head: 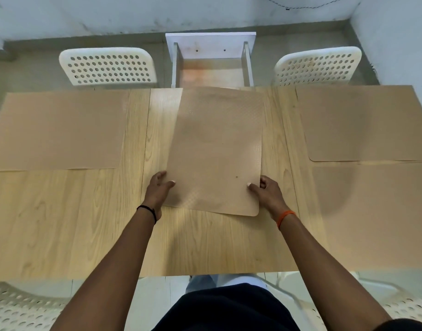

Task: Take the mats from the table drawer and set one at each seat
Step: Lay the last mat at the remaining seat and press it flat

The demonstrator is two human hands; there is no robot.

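A person's two arms reach over a pale wood table point(85, 223). Between the hands lies a tan mat point(217, 149), its long axis running near to far — the far short edge reaches the table's far edge, the near edge sits mid-table. The left hand point(158, 189) pinches the mat's near left edge, thumb on top, the other fingers hidden beneath. The right hand point(267, 191) grips the near right edge the same way.

Three more mats lie flat: far left mat point(59, 130), far right mat point(362, 123), and near right mat point(377, 216), the right-hand two cut off by the frame. Beyond the far edge an open white drawer point(211, 60) juts out between two perforated white chairs — left chair point(107, 66), right chair point(317, 66). Chairs on the near side are blurred and mostly cut off.
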